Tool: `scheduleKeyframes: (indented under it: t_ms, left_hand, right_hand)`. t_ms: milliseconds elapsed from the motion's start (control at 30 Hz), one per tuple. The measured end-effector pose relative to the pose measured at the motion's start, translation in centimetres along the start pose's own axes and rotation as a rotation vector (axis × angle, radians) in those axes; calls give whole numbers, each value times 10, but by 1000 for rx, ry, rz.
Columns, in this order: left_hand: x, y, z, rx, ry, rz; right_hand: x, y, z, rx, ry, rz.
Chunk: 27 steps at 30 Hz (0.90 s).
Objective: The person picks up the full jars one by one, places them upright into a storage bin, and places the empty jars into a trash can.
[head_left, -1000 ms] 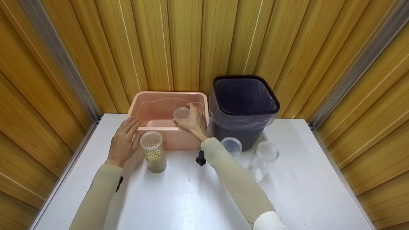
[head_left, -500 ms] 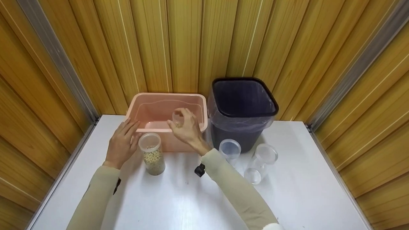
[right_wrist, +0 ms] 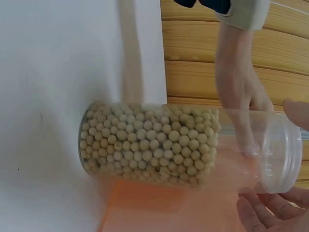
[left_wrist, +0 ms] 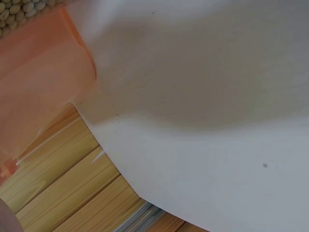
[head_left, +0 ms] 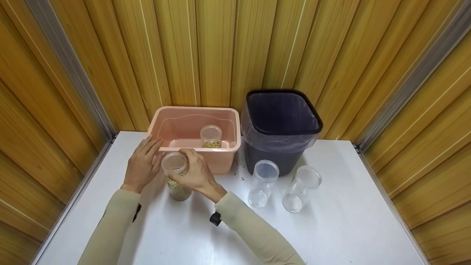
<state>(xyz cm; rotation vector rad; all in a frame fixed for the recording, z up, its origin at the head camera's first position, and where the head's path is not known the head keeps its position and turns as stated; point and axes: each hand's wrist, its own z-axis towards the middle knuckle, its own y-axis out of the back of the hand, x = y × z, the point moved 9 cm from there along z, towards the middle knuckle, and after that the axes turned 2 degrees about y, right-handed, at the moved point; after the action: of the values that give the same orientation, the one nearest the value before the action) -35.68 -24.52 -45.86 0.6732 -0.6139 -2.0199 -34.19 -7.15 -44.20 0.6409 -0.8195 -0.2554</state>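
My right hand (head_left: 195,173) is at the upper part of a clear plastic jar (head_left: 179,193) about half full of round pale soybeans. The jar stands on the table in front of a pink bin (head_left: 217,162). In the right wrist view, thumb and fingers (right_wrist: 270,210) lie on opposite sides of the soybean jar's lid (right_wrist: 285,157). My left hand (head_left: 141,163) rests on the bin's front left corner, fingers straight over the rim and thumb down the front. Inside the bin, at its right, stands another lidded jar (head_left: 211,136) with yellowish kernels at the bottom.
A dark bin (head_left: 272,156) with a clear liner stands right of the pink one. Before it are two clear jars (head_left: 264,184) (head_left: 301,187) with nothing visible inside. Wood-look panels (head_left: 217,55) enclose the white table (head_left: 220,235) at back and sides.
The right hand set the jar of yellowish kernels down in the pink bin, let go, and came left and toward me to the soybean jar. The left hand stayed at the rim.
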Motion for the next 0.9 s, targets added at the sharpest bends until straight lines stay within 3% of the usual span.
scheduleKeyframes:
  t_ms: [167,533,667,900]
  left_hand:
    - [0,0,-1,-15,-8,3]
    - [0,-2,0,-18,-3,-3]
    - [1,-4,-1,-22,-10,-15]
    - [6,-3,-3,-1,-4,-23]
  right_hand:
    - [0,-5,0,-46,-3,-2]
    - [-12,-8,3,-10,-126,83]
    - [-9,0,8,-1,-156,64]
    - [19,33,28,-36,-68,69]
